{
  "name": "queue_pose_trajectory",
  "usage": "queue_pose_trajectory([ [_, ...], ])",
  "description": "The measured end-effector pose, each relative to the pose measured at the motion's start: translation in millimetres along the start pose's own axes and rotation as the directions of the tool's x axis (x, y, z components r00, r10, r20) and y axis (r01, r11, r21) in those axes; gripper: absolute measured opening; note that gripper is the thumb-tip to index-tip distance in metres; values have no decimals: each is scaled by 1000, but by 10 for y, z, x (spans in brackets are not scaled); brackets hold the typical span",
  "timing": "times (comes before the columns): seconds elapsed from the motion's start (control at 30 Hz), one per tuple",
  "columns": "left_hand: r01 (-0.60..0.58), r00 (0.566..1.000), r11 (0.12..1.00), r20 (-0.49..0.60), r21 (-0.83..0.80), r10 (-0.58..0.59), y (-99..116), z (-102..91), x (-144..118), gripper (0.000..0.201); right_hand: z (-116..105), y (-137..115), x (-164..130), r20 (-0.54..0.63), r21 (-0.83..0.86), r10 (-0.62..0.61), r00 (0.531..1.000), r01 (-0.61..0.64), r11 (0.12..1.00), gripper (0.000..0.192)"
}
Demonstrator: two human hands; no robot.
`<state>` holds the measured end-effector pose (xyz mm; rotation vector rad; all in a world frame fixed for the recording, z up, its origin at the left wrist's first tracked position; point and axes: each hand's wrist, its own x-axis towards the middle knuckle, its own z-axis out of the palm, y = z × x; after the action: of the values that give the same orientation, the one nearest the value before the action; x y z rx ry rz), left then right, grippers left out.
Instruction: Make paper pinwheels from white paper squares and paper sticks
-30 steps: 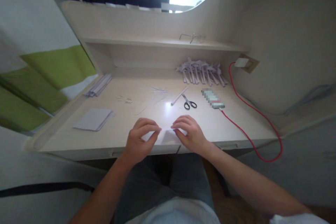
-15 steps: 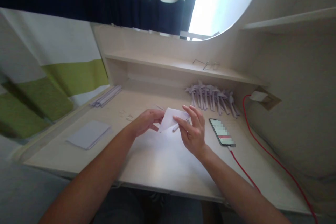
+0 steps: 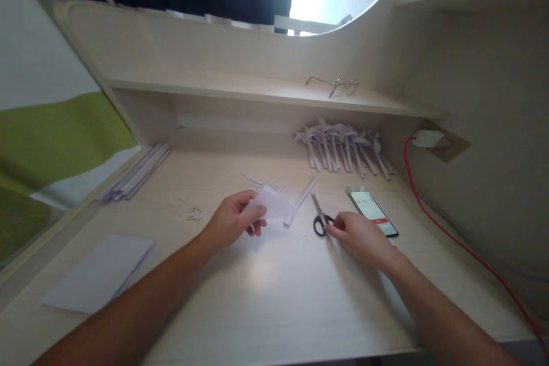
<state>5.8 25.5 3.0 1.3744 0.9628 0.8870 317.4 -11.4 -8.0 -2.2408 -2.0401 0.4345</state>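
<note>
My left hand pinches a folded piece of white paper between thumb and fingers above the desk. At the right, my right hand has its fingers closed at the black handle of a pair of scissors, whose blades point away from me. Between the hands lies a rolled paper stick, partly behind the held paper. Thin paper strips lie just beyond the left hand.
Several paper pinwheels lie under the shelf, which carries glasses. A phone and red cable are at right. Rolled paper sticks, stacked paper and small scraps lie at left.
My right hand has let go of the paper and moved right to the scissors. The paper stays in my left hand. The view has shifted closer to the desk.
</note>
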Motion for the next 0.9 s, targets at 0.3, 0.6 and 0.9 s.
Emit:
queue_pose_trajectory([
  [0.3,-2,996,986,-93,168,18,58,-155,-178,19,-28,-36,261,156,85,6,988,-20,996,33],
  [0.6,0,990,992,-141,122,17,169,-307,-234,22,-37,-88,104,184,481,-110,977,9,877,36],
  [0.9,-69,984,996,-157,64,79,184,-577,-254,21,-34,-875,-97,263,841,-386,884,-14,541,36],
])
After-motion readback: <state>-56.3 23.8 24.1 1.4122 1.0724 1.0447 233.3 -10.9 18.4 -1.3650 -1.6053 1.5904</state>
